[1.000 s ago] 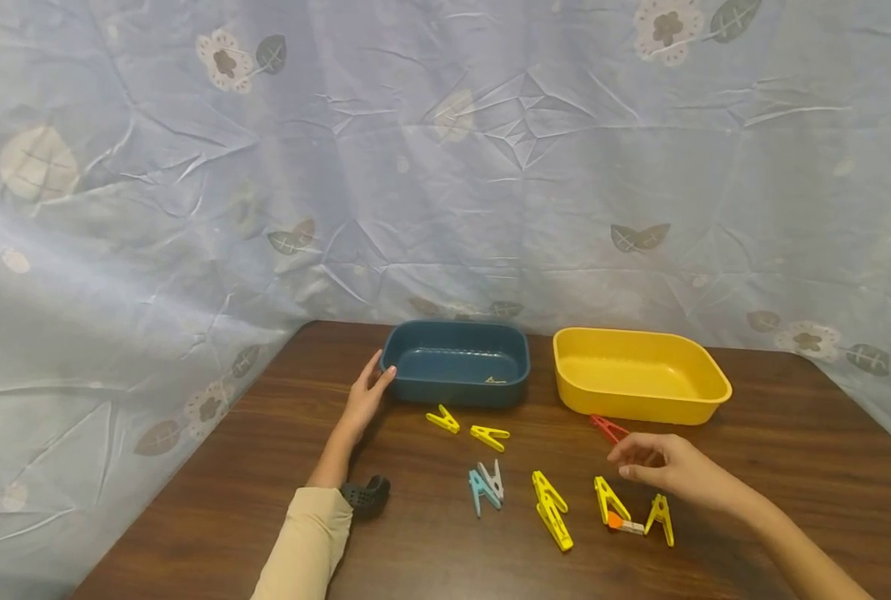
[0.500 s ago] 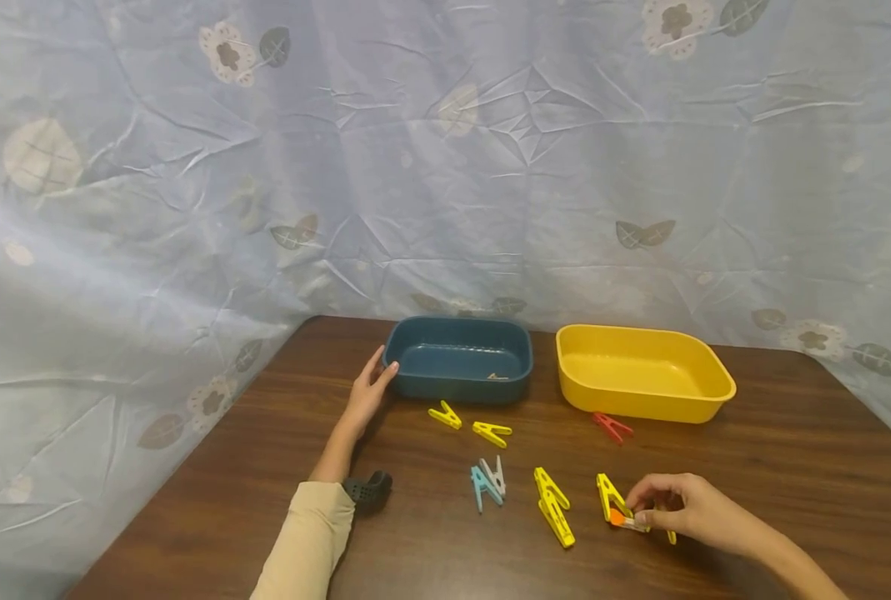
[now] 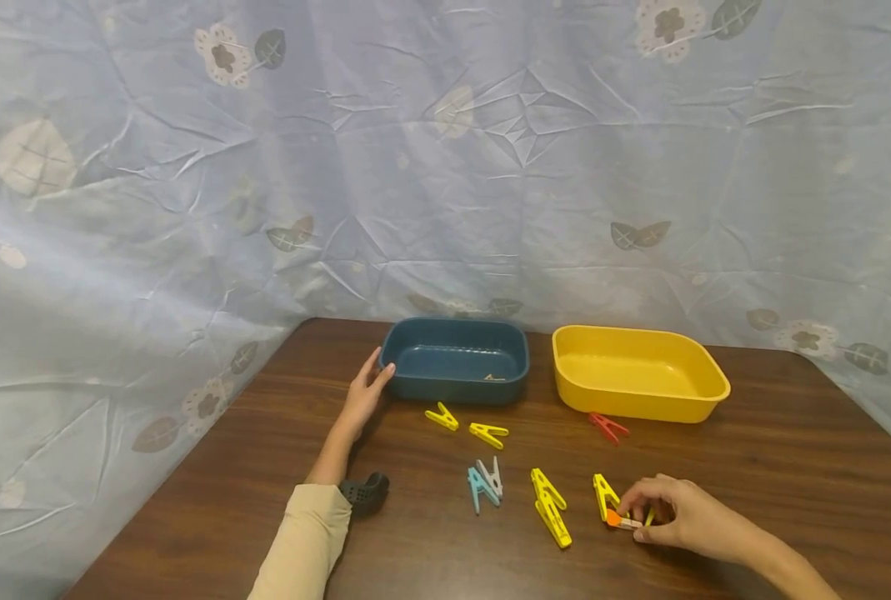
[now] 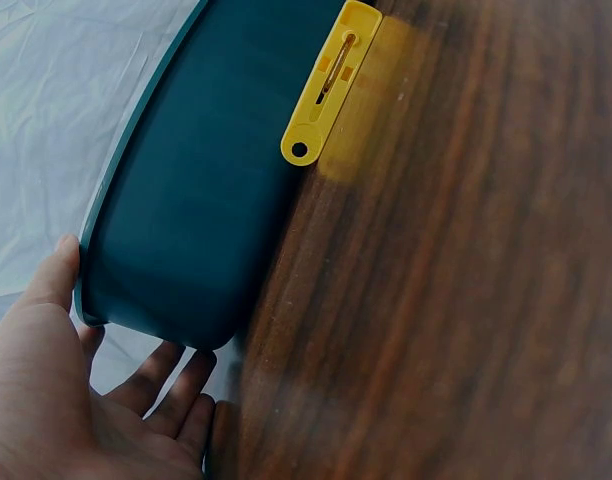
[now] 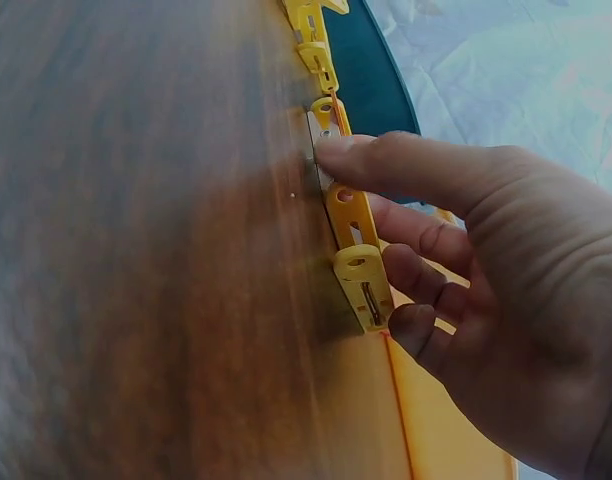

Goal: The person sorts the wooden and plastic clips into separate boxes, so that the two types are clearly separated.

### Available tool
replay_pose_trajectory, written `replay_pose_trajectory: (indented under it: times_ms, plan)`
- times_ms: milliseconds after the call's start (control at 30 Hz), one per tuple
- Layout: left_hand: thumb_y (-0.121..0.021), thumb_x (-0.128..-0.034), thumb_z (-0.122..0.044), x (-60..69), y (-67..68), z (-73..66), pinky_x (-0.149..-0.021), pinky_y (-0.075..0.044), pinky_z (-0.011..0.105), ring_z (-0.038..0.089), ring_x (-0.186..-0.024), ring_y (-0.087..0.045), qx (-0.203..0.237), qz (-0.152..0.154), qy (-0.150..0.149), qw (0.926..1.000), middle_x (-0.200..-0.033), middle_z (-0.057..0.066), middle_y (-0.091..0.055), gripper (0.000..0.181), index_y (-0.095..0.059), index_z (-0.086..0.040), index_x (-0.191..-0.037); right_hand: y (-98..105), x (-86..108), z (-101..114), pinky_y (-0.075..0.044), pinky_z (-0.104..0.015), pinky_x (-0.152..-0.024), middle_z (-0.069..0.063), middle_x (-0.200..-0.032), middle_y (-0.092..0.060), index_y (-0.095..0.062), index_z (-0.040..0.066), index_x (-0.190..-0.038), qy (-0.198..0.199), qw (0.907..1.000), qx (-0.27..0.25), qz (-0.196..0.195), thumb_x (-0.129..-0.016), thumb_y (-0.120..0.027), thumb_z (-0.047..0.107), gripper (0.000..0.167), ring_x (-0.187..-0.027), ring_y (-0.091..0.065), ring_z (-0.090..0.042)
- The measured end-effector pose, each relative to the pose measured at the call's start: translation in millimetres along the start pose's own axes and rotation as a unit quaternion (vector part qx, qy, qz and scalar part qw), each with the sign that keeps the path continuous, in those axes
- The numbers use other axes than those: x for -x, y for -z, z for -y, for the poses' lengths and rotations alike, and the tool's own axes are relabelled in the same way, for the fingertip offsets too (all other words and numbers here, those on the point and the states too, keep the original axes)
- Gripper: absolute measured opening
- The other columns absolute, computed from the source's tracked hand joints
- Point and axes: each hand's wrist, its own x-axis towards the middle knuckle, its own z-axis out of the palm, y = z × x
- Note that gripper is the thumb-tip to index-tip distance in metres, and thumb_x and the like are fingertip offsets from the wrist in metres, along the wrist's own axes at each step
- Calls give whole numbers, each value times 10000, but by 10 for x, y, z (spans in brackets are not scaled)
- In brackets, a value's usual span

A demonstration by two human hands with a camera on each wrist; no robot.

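My left hand (image 3: 362, 398) rests at the near left corner of the blue bin (image 3: 453, 390). Its thumb touches the rim and its fingers lie loosely extended along the bin's end in the left wrist view. Over at the right, my right hand (image 3: 685, 518) pinches a small white clip with an orange end (image 3: 623, 521) between thumb and fingers, low at the tabletop. One yellow clothespin (image 3: 604, 498) lies just left of this clip; another yellow clothespin (image 5: 364, 290) is partly hidden by the hand in the head view.
A yellow bin (image 3: 640, 400) stands right of the blue one, with a red clothespin (image 3: 608, 427) before it. Yellow clothespins (image 3: 488, 434), a light blue clothespin (image 3: 483, 489) and a grey clothespin (image 3: 492, 477) lie mid-table. Inside the blue bin is a tiny pale piece (image 3: 494, 378).
My right hand has moved down from near the red clothespin to the small orange-ended clip, and its thumb and fingers have closed on it. The left hand has stayed at the blue bin.
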Motion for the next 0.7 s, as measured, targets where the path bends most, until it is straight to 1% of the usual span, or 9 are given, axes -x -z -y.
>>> replay_pose_trajectory:
  times_ms: [67, 133, 167, 267, 367, 400, 467, 567, 700]
  plan:
    - [-526, -921, -415, -23, -1, 38, -985, -297, 514, 378, -1274, -303, -48, -21, -2, 10000, -1399, 255, -314, 652, -252, -180, -1464, -2, 1, -8, -418, -217, -525, 102, -836, -568, -614, 208, -1004, 91, 10000, 25, -25, -831, -689, 185, 190, -669, -481, -67]
    - [-530, -917, -421, -19, 3, 32, -988, -290, 518, 380, -1275, -300, -15, -10, 9, 10000, -1398, 255, -316, 661, -251, -176, -1464, -4, 3, -16, -416, -214, -520, 95, -835, -570, -617, 203, -1000, 194, 9998, 35, -80, -827, -691, 152, 195, -669, -486, -63]
    - [-533, -918, -414, -10, 4, 10, -989, -285, 523, 384, -1274, -299, 18, 2, 20, 10000, -1396, 259, -316, 663, -250, -167, -1464, -6, 3, -19, -415, -214, -518, 93, -833, -573, -619, 201, -997, 234, 9997, 38, -113, -823, -694, 134, 201, -668, -487, -64]
    - [-525, -938, -346, 67, 3, -116, -986, -281, 534, 402, -1268, -298, 42, 38, 48, 10000, -1388, 280, -313, 634, -244, -125, -1462, -10, 3, -31, -409, -214, -507, 83, -828, -575, -622, 195, -990, 303, 9994, 48, -158, -819, -693, 95, 210, -667, -486, -67]
    - [-509, -954, -293, 154, -3, -244, -979, -294, 533, 410, -1258, -308, -29, 45, 44, 10000, -1376, 296, -318, 609, -234, -94, -1460, -14, -2, -27, -415, -211, -500, 80, -818, -581, -624, 198, -982, 210, 9997, 19, -137, -820, -691, 90, 206, -653, -488, -53]
    - [-504, -957, -283, 178, -9, -275, -978, -298, 530, 410, -1255, -312, -66, 39, 39, 10000, -1373, 299, -321, 604, -232, -88, -1459, -15, -3, -25, -416, -212, -498, 78, -815, -580, -625, 196, -980, 186, 9998, 4, -118, -822, -689, 88, 202, -650, -487, -50]
    - [-506, -956, -288, 196, -10, -294, -981, -298, 522, 401, -1254, -320, -101, 27, 39, 9999, -1370, 293, -331, 604, -235, -93, -1459, -17, -4, -17, -418, -211, -495, 78, -810, -586, -629, 195, -976, 132, 9999, -17, -99, -824, -687, 88, 194, -644, -490, -41]
    - [-514, -952, -285, 178, -9, -271, -987, -283, 529, 405, -1255, -315, -49, 25, 42, 10000, -1369, 296, -331, 606, -241, -96, -1459, -20, -4, -6, -415, -211, -479, 85, -802, -585, -635, 187, -965, 112, 9999, -39, -106, -830, -680, 81, 178, -622, -487, -34]
    - [-530, -940, -324, 69, 4, -120, -991, -277, 529, 390, -1259, -318, 26, 17, 61, 10000, -1373, 270, -344, 620, -253, -135, -1461, -17, -4, -1, -418, -219, -434, 85, -797, -582, -640, 160, -954, 32, 9998, -199, -84, -841, -659, 49, 159, -566, -480, -28]
